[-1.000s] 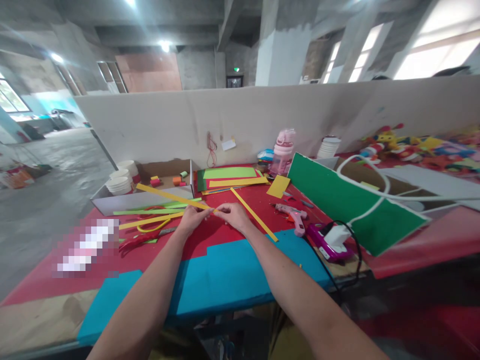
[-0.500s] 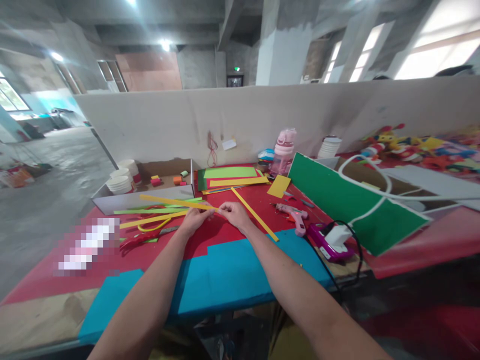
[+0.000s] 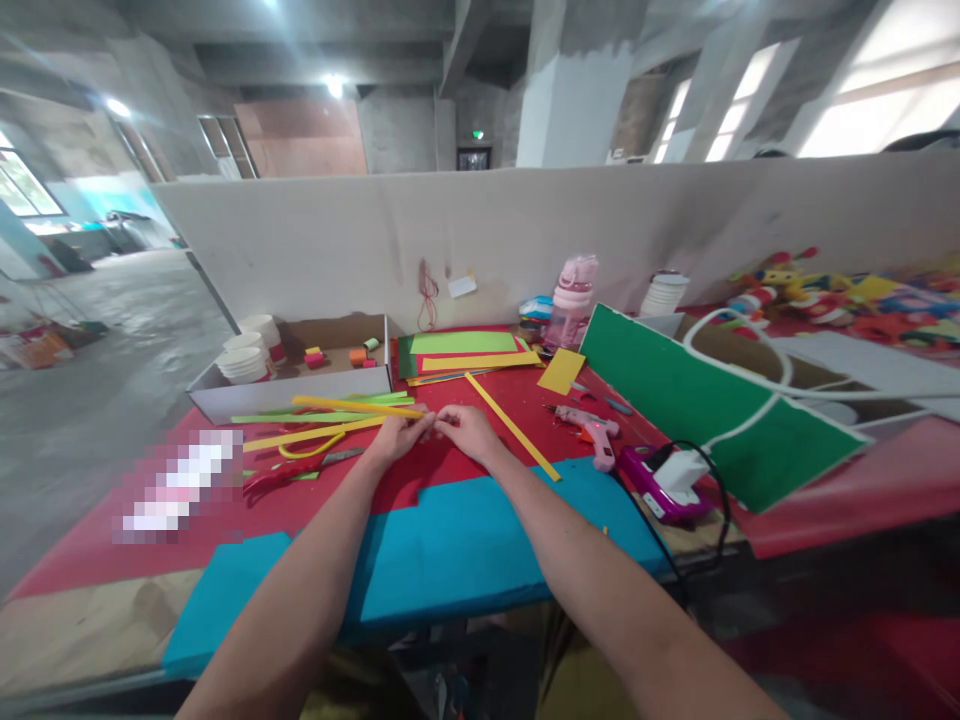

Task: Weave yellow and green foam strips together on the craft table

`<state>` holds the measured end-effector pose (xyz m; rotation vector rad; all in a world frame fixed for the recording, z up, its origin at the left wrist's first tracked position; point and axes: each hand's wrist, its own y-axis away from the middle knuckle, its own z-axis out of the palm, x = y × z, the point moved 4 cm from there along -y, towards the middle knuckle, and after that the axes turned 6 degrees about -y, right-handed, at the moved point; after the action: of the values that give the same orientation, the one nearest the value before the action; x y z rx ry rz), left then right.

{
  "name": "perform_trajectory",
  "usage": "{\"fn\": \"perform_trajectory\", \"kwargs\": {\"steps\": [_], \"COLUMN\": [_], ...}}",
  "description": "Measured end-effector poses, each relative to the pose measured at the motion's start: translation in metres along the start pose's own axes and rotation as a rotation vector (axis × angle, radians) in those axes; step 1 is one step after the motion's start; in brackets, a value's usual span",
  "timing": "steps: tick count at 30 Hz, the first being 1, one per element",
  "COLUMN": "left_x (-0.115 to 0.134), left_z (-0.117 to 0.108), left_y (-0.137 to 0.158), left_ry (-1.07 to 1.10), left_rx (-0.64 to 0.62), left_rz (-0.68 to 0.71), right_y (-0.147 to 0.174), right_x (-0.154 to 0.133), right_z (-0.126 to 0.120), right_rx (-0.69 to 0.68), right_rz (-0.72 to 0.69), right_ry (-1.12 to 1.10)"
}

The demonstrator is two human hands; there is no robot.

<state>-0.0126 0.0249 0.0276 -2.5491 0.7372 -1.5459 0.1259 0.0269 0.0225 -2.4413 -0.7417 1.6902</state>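
Note:
Between my left hand [image 3: 401,437] and my right hand [image 3: 463,430], the end of a yellow paper strip [image 3: 352,406] is pinched. The strip's long part reaches out to the left, above green strips [image 3: 315,418]. My fingertips almost meet at its end, and they cover whatever small shape is there. Another yellow strip [image 3: 311,435] lies just left of my left hand, by scissors with red handles [image 3: 281,477]. To the right of my right hand, a yellow strip [image 3: 514,425] rests slantwise on the red tabletop [image 3: 435,480].
A pink glue gun [image 3: 592,432] lies at right beside a purple power socket [image 3: 664,490] with cables. A green board [image 3: 705,410] leans behind them. A white box [image 3: 292,395] with small paper rolls stands back left; a pink bottle [image 3: 574,300] stands at the back.
The yellow strip's free part has turned slightly in my fingers. Both hands stay at nearly the same place, still pinching its end. The view has shifted a little.

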Motion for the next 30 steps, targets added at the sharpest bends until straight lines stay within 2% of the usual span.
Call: {"fn": "perform_trajectory", "kwargs": {"steps": [4, 9, 17, 26, 30], "left_x": [-0.007, -0.011, -0.009, -0.007, -0.009], "left_z": [0.001, -0.002, -0.019, -0.034, -0.038], "left_y": [-0.001, -0.002, -0.002, 0.002, 0.003], "left_ry": [-0.008, -0.030, -0.077, -0.109, -0.069], "left_rx": [-0.012, -0.025, 0.077, 0.117, 0.129], "left_rz": [0.040, 0.011, -0.003, 0.048, 0.015], "right_y": [0.001, 0.002, 0.002, 0.002, 0.001], "right_x": [0.000, 0.003, 0.009, 0.012, 0.016], "right_z": [0.003, 0.004, -0.001, -0.005, -0.005], "right_rx": [-0.018, -0.042, -0.045, -0.066, -0.076], "right_rz": [0.047, 0.112, 0.175, 0.185, 0.179], "right_ry": [0.058, 0.049, -0.057, -0.066, -0.088]}}
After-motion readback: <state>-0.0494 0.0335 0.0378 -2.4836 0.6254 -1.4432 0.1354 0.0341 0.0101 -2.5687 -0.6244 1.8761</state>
